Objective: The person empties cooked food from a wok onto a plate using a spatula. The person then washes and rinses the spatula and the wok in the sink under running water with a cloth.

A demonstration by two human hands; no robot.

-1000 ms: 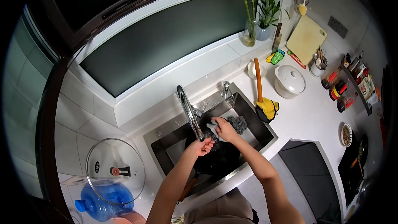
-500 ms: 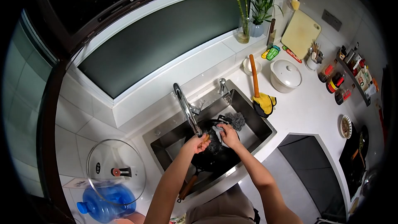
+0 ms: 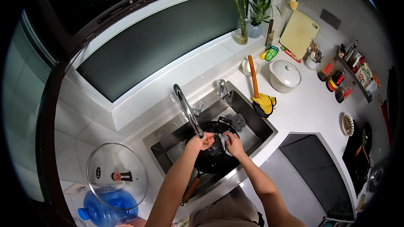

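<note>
A black wok (image 3: 213, 162) with a wooden handle (image 3: 192, 188) lies in the steel sink (image 3: 256, 139), with water inside. The faucet (image 3: 187, 110) arches over it. Right under the spout is my left hand (image 3: 205, 141), its fingers curled; what they hold, if anything, is hidden. My right hand (image 3: 232, 143) grips a grey cloth (image 3: 225, 140) over the wok. Behind the wok's far right rim sits a grey scouring pad (image 3: 236, 122).
Right of the sink are a yellow-black mitt (image 3: 264, 103), a white lidded pot (image 3: 285, 76) and a small dish (image 3: 347, 124). To the left stand a glass lid (image 3: 117, 176) and a blue water bottle (image 3: 108, 208). A cutting board (image 3: 299, 33) leans at the back.
My right hand has moved the cloth away from the scouring pad, nearer the wok's middle and my left hand. The whole view has shifted slightly.
</note>
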